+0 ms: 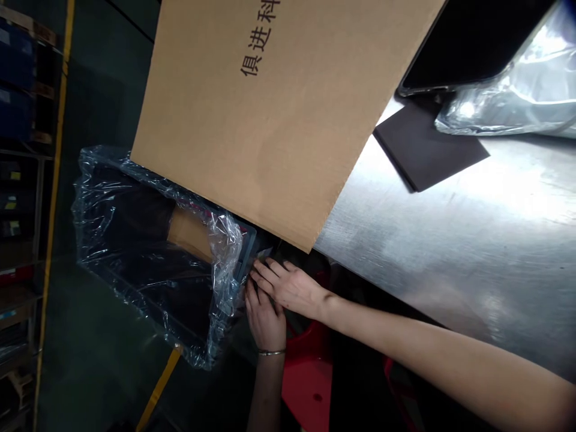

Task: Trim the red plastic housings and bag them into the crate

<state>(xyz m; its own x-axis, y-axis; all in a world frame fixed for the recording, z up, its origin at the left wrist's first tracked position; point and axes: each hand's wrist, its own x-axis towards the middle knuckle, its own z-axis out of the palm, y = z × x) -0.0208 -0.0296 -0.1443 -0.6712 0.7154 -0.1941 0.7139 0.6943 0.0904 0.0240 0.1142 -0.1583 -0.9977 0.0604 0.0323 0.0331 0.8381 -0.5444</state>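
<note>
A dark crate wrapped in clear plastic film (148,258) lies tilted in view, with a piece of brown cardboard (189,234) showing through an opening in it. My left hand (265,318), with a thin bracelet at the wrist, and my right hand (288,288) meet at the crate's near corner. Both press into the bunched film there, and the fingertips are partly hidden. A large brown cardboard sheet (252,114) with dark printed Chinese characters covers the crate's upper edge, just above my hands.
A brushed steel table (454,252) runs along the right, bearing a dark flat sheet (427,144), a black panel (468,42) and a silvery plastic bag (508,90). A red stool (308,378) stands below my hands. Shelving (27,90) and yellow floor lines (56,180) lie left.
</note>
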